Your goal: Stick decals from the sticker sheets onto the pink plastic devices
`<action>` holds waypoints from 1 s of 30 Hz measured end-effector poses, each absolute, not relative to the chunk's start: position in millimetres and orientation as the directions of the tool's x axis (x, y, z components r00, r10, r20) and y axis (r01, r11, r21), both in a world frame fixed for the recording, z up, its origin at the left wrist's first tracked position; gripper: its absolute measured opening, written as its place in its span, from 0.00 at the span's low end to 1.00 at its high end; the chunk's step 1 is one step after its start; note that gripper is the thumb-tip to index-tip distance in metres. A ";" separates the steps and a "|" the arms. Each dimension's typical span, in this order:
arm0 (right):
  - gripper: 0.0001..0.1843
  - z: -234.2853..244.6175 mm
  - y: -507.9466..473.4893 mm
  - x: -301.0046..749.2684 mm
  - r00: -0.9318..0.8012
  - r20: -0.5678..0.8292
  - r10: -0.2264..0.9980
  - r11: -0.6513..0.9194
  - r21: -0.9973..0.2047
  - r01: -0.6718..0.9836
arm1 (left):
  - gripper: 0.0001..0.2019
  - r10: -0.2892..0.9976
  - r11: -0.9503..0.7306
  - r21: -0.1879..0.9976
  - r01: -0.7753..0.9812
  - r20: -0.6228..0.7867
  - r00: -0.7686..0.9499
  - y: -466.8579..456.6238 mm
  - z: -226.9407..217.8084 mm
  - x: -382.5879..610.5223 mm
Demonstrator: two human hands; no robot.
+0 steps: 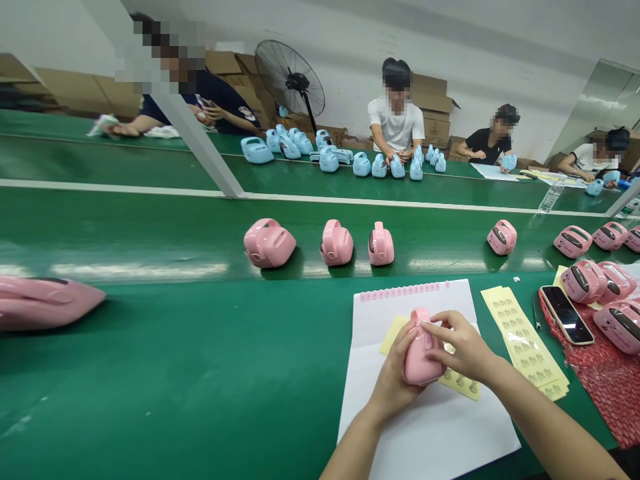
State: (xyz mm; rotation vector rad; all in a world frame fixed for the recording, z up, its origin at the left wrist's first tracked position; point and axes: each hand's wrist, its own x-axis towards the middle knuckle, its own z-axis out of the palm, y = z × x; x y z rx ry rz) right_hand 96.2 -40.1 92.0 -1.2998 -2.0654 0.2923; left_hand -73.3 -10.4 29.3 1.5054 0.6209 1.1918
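Above a white sheet (370,413), I hold a small pink plastic case with a loop handle (419,363), tilted so that its narrow side shows. My left hand (393,380) is wrapped round its left side. Across from it, the fingertips of my right hand (463,350) rest on the case at the handle's base and right side. A small pale mark or label lies near those fingertips; I cannot make out which. Partly under the case is a yellow sticker sheet (463,385). A row of small pink stickers (405,291) lines the white sheet's top edge.
Pink cases stand along the green belt (150,233), one nearby being a pink case (337,243). Right of me lie yellow sticker sheets (525,343), a phone (567,315) and red bubble wrap (607,380). Across the line, several co-workers handle blue cases (329,160). A metal post (200,140) rises left.
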 end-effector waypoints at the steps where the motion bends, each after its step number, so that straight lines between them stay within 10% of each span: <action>1: 0.24 92.7 -39.5 96.1 -0.261 0.394 0.881 0.456 -0.565 0.687 | 0.36 0.863 -0.294 0.934 -0.205 0.351 0.364 -10.5 28.6 -73.7; 11: 0.19 90.6 -25.0 84.4 0.025 0.155 0.988 0.124 -0.869 0.478 | 0.32 0.810 -0.342 0.918 -0.203 0.397 0.430 -12.6 25.6 -73.4; 18: 0.08 73.1 -0.6 106.0 -0.020 -0.056 0.998 -0.043 -0.915 0.401 | 0.52 0.889 0.083 0.881 -0.467 0.146 0.434 -23.7 23.4 -74.1; 21: 0.10 78.8 11.7 121.5 0.205 -0.057 0.977 -0.138 -0.904 0.404 | 0.44 0.928 0.148 0.865 -0.479 0.047 0.371 -20.5 20.2 -69.4; 30: 0.11 107.1 117.7 187.5 0.634 0.123 0.763 -0.333 -0.767 0.549 | 0.19 0.732 -0.389 0.917 0.083 0.253 0.632 -24.8 1.6 -64.0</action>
